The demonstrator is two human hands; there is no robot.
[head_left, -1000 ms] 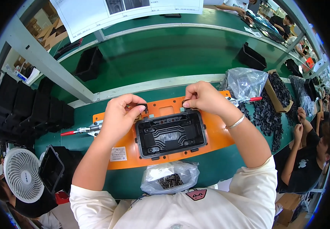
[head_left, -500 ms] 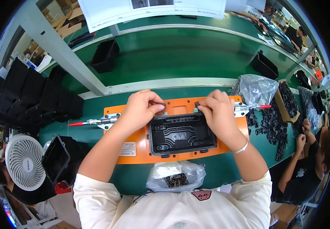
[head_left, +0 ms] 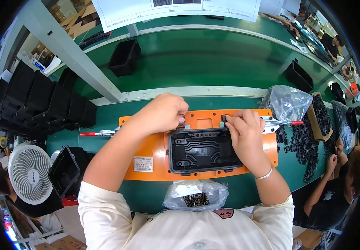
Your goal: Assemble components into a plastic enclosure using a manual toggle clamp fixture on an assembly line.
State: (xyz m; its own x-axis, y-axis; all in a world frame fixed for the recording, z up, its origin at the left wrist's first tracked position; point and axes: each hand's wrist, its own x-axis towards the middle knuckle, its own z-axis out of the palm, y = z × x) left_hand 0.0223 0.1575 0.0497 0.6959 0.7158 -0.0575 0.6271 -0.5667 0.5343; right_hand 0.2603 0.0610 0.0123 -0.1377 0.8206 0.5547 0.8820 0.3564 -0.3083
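Observation:
An open black plastic box (head_left: 201,166) sits in an orange fixture plate (head_left: 157,146) on the green bench. At the box's far left corner, my left hand (head_left: 167,111) pinches a small dark part, mostly covered by my fingers. My right hand (head_left: 243,127) has its fingers closed at the far right corner, on a small black plastic piece (head_left: 224,118) beside a pale green block. Toggle clamps with red handles stand at both ends of the plate; the left clamp (head_left: 98,133) is partly behind my forearm, the right clamp (head_left: 286,123) beyond my right hand.
A plastic bag of screws (head_left: 196,200) lies between the plate and my body. Small black parts (head_left: 303,141) are heaped to the right by a carton (head_left: 319,118). Stacked black boxes (head_left: 38,98) and a white fan (head_left: 31,174) are at left. A co-worker (head_left: 330,191) sits at right.
The view has shifted, so the bench and fixture sit slightly further right. My left hand has turned and risen slightly over the far left corner; my right fingers have curled closer to the black piece.

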